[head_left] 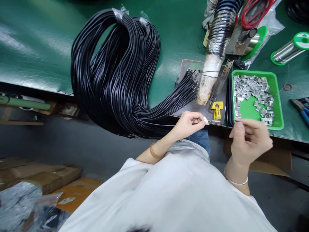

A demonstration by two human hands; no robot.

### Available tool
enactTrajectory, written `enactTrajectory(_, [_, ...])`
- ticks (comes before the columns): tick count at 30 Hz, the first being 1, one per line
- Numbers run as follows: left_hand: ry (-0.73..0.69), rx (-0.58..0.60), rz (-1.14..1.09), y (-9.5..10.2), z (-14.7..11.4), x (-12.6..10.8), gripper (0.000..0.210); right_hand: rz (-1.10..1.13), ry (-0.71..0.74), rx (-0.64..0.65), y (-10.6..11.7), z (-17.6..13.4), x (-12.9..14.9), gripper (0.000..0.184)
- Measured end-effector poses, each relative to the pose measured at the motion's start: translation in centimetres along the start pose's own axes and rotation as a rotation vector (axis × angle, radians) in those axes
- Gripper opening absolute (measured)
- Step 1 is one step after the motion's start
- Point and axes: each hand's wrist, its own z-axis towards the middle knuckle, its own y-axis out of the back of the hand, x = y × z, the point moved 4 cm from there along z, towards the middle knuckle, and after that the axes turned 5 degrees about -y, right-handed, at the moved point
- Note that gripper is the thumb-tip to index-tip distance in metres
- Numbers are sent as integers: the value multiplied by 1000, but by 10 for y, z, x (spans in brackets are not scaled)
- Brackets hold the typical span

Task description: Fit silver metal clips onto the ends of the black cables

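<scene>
My left hand [189, 123] is closed in a pinch at the table's front edge, with white wrapping at its fingertips. From the pinch a thin cable end [214, 121] with pale wire sticks out to the right. My right hand [251, 138] is held beside the front of a green tray [278, 106], thumb and forefinger pressed together; anything between them is too small to make out. Small silvery metal connector shells [251, 85] lie in the tray. A large bundle of black cables [113, 71] lies to the left, its stripped ends [193, 79] fanned on a dark board.
A plastic-wrapped hose [212, 67] hangs over the board beside a metal stand and a yellow clip-like piece [217, 110]. Solder wire spools [287, 51] stand at the right, with blue-handled pliers [300, 108] below. Cardboard boxes [53, 178] sit on the floor at lower left.
</scene>
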Motion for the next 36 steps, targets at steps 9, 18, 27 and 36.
enactTrajectory(9, [-203,-22,299,4,-6,-15,13,-399,226,546,-22,-5,-2,15])
enactTrajectory(18, [18,191,79,4,-10,-12,3,-295,217,665,-33,-4,-4,9])
enactTrajectory(27, [229,260,-516,5,-4,-6,32,-11,-136,134,-19,-1,-14,16])
enactTrajectory(36, [104,-32,-338,2,2,-6,30,-186,44,297,-31,1,-11,14])
